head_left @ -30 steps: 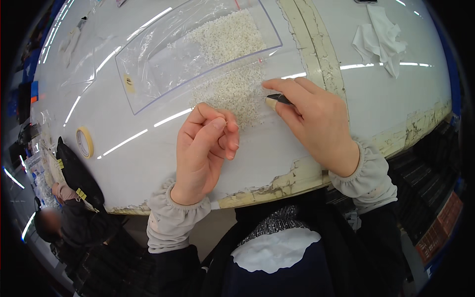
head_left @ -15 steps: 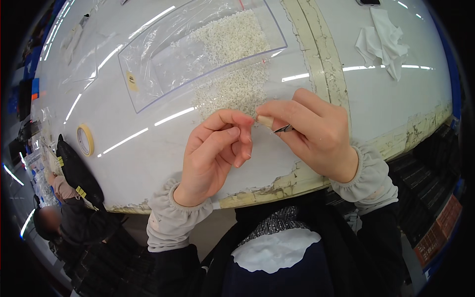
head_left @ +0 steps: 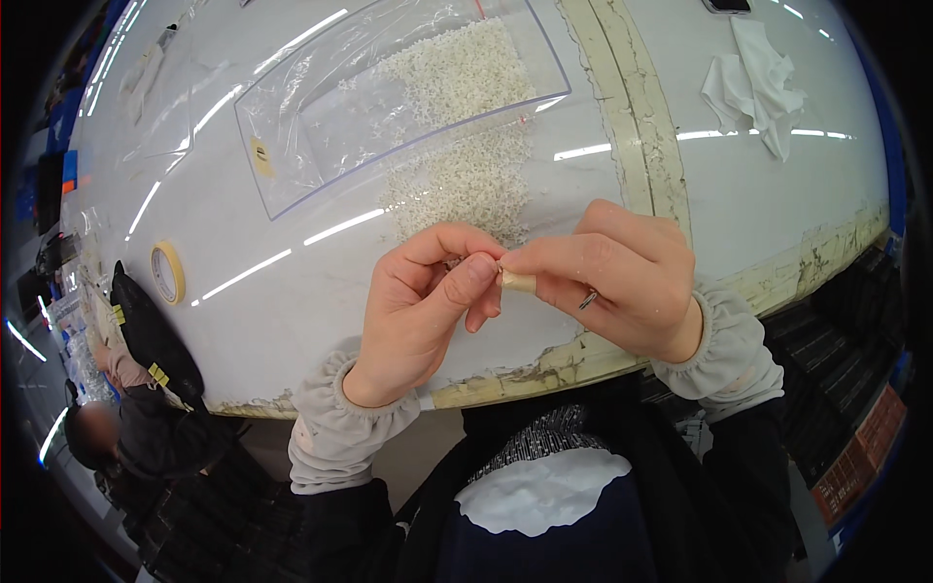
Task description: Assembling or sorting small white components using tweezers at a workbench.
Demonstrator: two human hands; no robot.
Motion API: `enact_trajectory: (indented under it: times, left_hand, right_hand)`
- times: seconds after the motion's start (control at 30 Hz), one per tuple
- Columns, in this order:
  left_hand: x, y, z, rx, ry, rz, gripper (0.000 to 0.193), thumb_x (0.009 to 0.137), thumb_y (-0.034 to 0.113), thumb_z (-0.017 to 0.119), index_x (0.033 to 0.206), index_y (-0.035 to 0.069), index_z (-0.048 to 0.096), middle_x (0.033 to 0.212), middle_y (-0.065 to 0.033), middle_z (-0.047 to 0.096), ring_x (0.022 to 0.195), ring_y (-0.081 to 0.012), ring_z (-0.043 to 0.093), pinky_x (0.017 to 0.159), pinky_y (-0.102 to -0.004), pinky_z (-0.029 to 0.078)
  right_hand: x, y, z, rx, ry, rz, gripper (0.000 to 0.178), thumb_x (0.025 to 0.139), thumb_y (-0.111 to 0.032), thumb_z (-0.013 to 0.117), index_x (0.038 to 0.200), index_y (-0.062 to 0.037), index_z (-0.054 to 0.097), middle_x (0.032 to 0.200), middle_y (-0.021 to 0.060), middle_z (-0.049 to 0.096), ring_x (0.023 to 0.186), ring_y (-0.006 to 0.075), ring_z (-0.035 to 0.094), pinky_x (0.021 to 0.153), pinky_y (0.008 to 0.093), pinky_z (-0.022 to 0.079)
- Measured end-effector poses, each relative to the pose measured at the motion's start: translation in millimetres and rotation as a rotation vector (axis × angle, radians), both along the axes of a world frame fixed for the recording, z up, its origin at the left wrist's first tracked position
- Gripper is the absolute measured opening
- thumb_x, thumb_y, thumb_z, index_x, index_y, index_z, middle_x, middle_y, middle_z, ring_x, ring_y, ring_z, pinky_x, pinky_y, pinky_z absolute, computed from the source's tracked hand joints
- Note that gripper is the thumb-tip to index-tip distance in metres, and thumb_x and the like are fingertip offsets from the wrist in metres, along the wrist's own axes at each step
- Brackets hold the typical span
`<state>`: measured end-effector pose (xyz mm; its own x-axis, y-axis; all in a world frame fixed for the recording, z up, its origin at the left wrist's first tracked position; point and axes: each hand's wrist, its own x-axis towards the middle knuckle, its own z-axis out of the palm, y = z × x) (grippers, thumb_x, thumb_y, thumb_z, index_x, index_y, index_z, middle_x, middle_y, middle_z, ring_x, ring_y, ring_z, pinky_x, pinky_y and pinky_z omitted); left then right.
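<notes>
Just in front of the heap of small white pieces, my two hands meet at the fingertips. My left hand pinches with thumb and forefinger; whatever lies between them is too small to make out. Touching it, the forefinger of my right hand presses near a finger wrapped in beige tape. Tucked in the curled fingers of that right hand is a small metal tool, of which only a shiny bit shows.
A clear plastic sheet with a blue edge lies over part of the heap. On the white table are a tape roll, a black pouch and a white cloth. Another person sits at the left.
My left thumb and forefinger have closed into a pinch against the right fingertips. My right hand has turned and lowered slightly, and the metal tool has shifted further back in it.
</notes>
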<state>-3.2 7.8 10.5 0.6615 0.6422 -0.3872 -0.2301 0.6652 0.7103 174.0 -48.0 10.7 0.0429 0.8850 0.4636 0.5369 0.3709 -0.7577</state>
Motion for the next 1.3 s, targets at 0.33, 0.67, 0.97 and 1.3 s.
enact_trajectory:
  times: [0.33,0.67,0.97,1.3]
  left_hand:
    - [1.8,-0.3,-0.7,0.105,0.086,0.040,0.011,0.092,0.003,0.054,0.101,-0.001,0.060,0.074,-0.0053,0.058,0.064,-0.0086,0.052,0.055,-0.0173,0.041]
    - [-1.4,0.3,-0.9,0.158,0.142,-0.008,0.011,0.091,0.004,0.056,0.100,-0.001,0.060,0.074,-0.0048,0.058,0.064,-0.0085,0.051,0.054,-0.0174,0.040]
    - [-0.3,1.0,-2.8,0.068,0.078,0.025,0.012,0.091,0.003,0.056,0.101,-0.002,0.059,0.076,-0.0056,0.058,0.065,-0.0090,0.052,0.056,-0.0180,0.041]
    - [0.4,-0.8,-0.3,0.056,0.053,0.028,0.012,0.091,0.003,0.056,0.102,-0.002,0.058,0.080,-0.0062,0.058,0.067,-0.0094,0.052,0.057,-0.0183,0.042]
  right_hand:
    - [-2.5,-0.2,1.6,-0.085,0.031,-0.056,0.028,0.058,0.004,0.070,0.083,-0.0087,0.070,0.059,-0.0039,0.048,0.048,0.0067,0.035,0.041,0.0187,0.027]
    - [-2.6,0.3,-0.1,-0.094,0.039,-0.043,0.028,0.059,0.006,0.069,0.083,-0.0076,0.068,0.060,-0.0032,0.049,0.048,0.0070,0.036,0.042,0.0193,0.028]
    - [-2.0,-1.2,0.5,-0.129,0.054,-0.054,0.029,0.059,0.006,0.068,0.085,-0.0074,0.069,0.060,-0.0030,0.049,0.049,0.0075,0.037,0.042,0.0199,0.029]
    - [0.3,1.4,2.2,-0.060,-0.011,0.007,0.035,0.059,0.005,0.067,0.091,-0.0074,0.070,0.059,-0.0035,0.047,0.048,0.0079,0.036,0.042,0.0203,0.029]
